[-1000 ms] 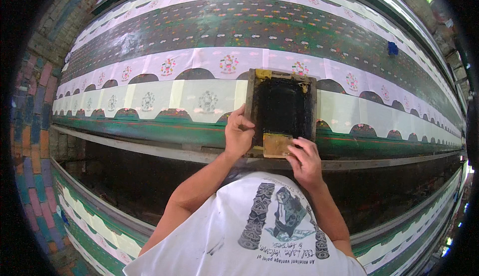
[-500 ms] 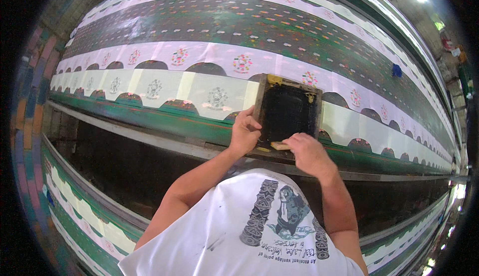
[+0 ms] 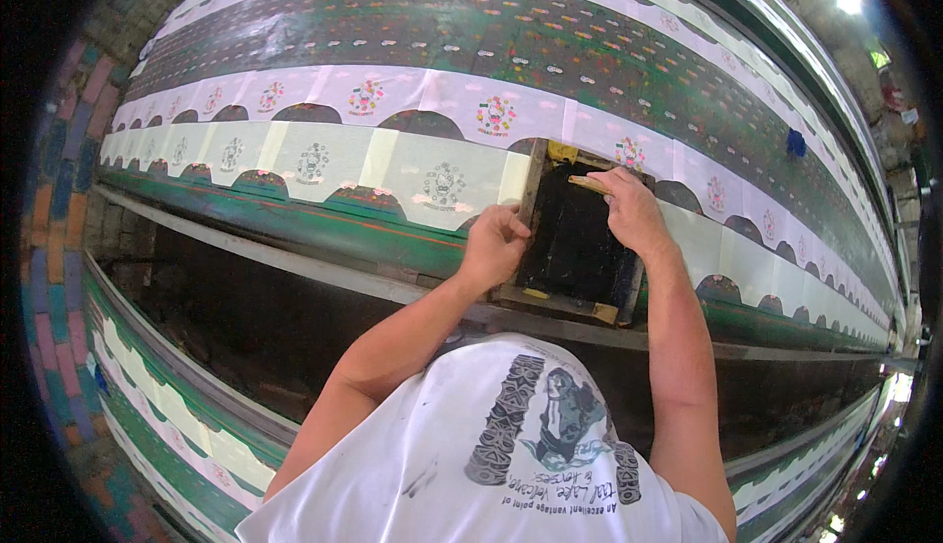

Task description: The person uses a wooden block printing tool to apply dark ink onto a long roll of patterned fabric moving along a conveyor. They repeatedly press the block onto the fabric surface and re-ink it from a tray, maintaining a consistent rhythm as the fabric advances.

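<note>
A printing screen (image 3: 572, 239) with a wooden frame and black ink on its mesh lies over the pale fabric pieces at the near edge of the long table. My left hand (image 3: 496, 245) grips the frame's left side with curled fingers. Toward the screen's far end, my right hand (image 3: 629, 207) holds a squeegee (image 3: 588, 185) with a wooden edge, its lower part hidden against the dark ink. Left of the frame, a pale fabric piece (image 3: 393, 185) bears a dark round print. Beyond the screen, pink fabric pieces (image 3: 452, 91) carry colourful round prints.
The long green table (image 3: 324, 224) runs across the view, its surface ink-spotted. A blue cloth (image 3: 796, 142) lies on it at the far right. A metal rail (image 3: 255, 253) borders the near side, with a dark gap below. Another table (image 3: 177, 425) with fabric stands behind at lower left.
My right hand has pushed the squeegee from the screen's near end to its far end. My left hand stays on the frame. The whole view has shifted slightly.
</note>
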`<move>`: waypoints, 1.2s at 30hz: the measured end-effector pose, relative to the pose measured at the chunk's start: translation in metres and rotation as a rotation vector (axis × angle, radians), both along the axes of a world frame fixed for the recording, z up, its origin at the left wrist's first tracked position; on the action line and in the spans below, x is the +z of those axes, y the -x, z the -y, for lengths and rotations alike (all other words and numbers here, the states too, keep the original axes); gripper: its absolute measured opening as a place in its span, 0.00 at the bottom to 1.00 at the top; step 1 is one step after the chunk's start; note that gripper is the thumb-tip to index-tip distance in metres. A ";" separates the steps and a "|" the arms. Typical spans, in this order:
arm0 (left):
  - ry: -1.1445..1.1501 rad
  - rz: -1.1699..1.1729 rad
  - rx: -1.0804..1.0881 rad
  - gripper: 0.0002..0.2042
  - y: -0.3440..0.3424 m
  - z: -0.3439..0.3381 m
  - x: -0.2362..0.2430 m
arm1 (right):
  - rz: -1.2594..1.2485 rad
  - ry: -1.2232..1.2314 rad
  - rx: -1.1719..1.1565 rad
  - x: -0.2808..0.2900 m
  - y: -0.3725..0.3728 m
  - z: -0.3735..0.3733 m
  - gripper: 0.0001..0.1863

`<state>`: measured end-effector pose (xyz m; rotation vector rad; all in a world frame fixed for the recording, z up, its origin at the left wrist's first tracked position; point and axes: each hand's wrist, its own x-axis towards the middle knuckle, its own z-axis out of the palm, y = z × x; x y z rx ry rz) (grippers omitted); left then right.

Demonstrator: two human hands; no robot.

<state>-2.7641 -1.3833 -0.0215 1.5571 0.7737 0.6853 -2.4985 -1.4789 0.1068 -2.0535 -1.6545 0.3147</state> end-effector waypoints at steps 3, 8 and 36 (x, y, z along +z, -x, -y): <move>-0.044 -0.019 -0.031 0.10 -0.001 -0.006 -0.002 | 0.006 -0.009 -0.022 -0.007 0.000 0.006 0.27; 0.039 -0.073 -0.063 0.10 0.002 -0.013 0.016 | 0.043 -0.026 -0.021 -0.015 0.001 0.004 0.27; -0.275 -0.055 0.035 0.23 0.002 0.025 0.016 | -0.027 -0.123 -0.156 0.002 0.121 0.156 0.24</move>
